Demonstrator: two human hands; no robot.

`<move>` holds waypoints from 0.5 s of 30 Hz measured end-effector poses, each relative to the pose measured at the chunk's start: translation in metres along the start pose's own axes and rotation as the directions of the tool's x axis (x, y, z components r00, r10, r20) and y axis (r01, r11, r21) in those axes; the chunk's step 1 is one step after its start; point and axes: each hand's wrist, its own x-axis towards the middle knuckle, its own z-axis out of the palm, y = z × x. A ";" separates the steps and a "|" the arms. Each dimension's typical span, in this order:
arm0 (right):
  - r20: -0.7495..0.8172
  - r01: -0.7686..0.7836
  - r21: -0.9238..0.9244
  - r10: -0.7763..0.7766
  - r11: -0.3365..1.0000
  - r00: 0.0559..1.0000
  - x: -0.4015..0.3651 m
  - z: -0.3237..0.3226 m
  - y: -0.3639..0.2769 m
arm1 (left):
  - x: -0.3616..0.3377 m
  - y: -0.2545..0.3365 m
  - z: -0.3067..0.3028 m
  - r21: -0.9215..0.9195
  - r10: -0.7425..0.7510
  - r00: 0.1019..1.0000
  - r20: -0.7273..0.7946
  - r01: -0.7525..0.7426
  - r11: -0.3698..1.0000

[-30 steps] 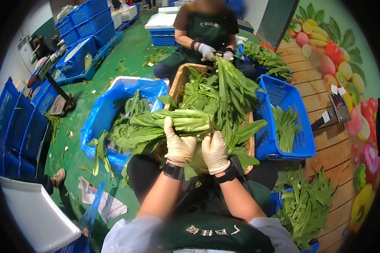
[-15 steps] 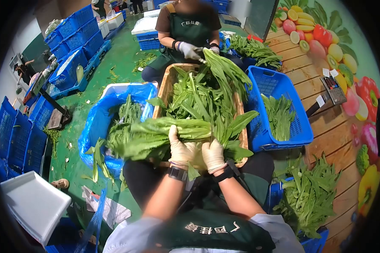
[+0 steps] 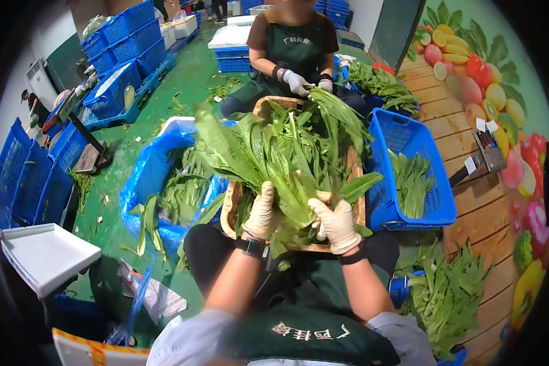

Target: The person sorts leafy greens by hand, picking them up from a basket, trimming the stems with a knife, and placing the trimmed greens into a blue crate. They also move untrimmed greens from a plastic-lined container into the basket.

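Observation:
Wrapped round the left side of a leafy green bunch (image 3: 250,152) is my left hand (image 3: 261,212), in a white glove. My right hand (image 3: 337,224), also gloved, has its fingers closed at the base of the same bunch. The bunch fans up and to the left over a brown crate (image 3: 227,213) filled with more long green leaves. Across the crate, a co-worker's gloved hands (image 3: 299,83) hold another leafy bunch. Whether my right hand holds anything besides the stems is hidden.
Left of the crate is a blue-lined container (image 3: 134,189) with greens. A blue basket (image 3: 436,201) with greens stands on the right, above a leafy pile (image 3: 448,293). A white tray (image 3: 49,253) lies at lower left.
The bunch has swung from lying sideways to pointing up and left. My right hand has moved right and its fingers are now curled. The view has shifted slightly.

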 end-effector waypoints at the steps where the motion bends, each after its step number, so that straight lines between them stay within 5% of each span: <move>1: -0.012 -0.019 0.089 0.020 0.996 1.000 -0.002 0.002 -0.002 | 0.002 0.001 -0.002 0.041 -0.008 1.000 -0.011 0.008 0.999; 3: -0.092 -0.053 0.321 0.087 0.945 0.992 0.000 -0.003 0.005 | 0.001 0.002 -0.006 0.003 0.008 0.998 -0.063 -0.008 1.000; 4: -0.141 -0.021 0.259 0.059 0.966 0.988 0.010 -0.016 0.027 | 0.002 0.003 -0.007 0.001 -0.002 0.995 -0.100 0.002 1.000; 5: -0.222 -0.107 0.081 0.122 0.991 0.967 0.014 -0.024 0.034 | 0.002 0.005 -0.008 0.001 -0.011 0.991 -0.132 0.011 1.000; 6: -0.237 -0.004 -0.125 -0.026 0.992 0.971 0.009 -0.027 0.042 | 0.002 0.007 -0.024 0.124 -0.078 0.958 -0.276 0.116 0.985; 7: -0.219 0.102 -0.329 -0.181 0.939 0.959 0.004 -0.029 0.049 | -0.002 0.013 0.002 0.207 0.055 0.948 -0.313 0.012 0.978; 9: -0.005 0.240 -0.259 -0.250 0.936 0.968 -0.003 -0.012 0.049 | 0.000 0.004 0.000 0.480 0.208 0.929 -0.306 -0.039 0.877; 11: 0.058 0.105 -0.262 -0.093 0.959 0.994 0.000 0.002 0.045 | -0.008 0.007 0.027 0.484 0.148 0.937 -0.316 0.026 0.875; 12: 0.009 -0.098 -0.025 0.098 0.995 0.995 -0.001 0.004 0.036 | -0.006 0.004 0.024 0.532 0.192 0.952 -0.238 -0.038 0.846; 13: 0.002 -0.097 -0.029 0.097 0.995 0.995 -0.001 0.002 0.033 | -0.005 0.002 0.020 0.571 0.237 0.959 -0.158 -0.108 0.814; 15: 0.058 -0.201 0.274 0.192 0.941 0.980 0.000 0.000 0.030 | -0.006 0.002 0.014 0.570 0.208 0.959 -0.191 -0.064 0.819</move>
